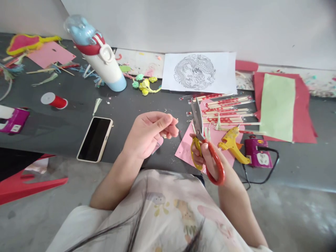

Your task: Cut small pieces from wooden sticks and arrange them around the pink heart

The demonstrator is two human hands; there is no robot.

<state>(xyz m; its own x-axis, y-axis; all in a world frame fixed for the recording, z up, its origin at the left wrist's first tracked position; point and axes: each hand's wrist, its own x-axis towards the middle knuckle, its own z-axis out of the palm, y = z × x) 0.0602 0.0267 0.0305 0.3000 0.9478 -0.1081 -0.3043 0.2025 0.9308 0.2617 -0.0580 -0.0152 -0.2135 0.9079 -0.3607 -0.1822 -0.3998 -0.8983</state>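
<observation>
While the left hand (149,134) pinches its fingertips (170,130) shut on something too small to tell, the scissors (198,120), gripped by the right hand (205,158), stand just right of them, blades pointing away.

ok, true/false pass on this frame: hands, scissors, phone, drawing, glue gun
1. The right hand grips scissors by their red and yellow handles, blades pointing away from the person. True.
2. The left hand lies flat on the phone. False: it is raised with fingertips pinched together, and the phone lies apart to its left.
3. The phone's screen is lit. False: it is dark.
4. A dragon drawing on white paper lies near the wall. True.
5. The yellow glue gun is held in the left hand. False: it lies on the table, just right of the scissors.
</observation>
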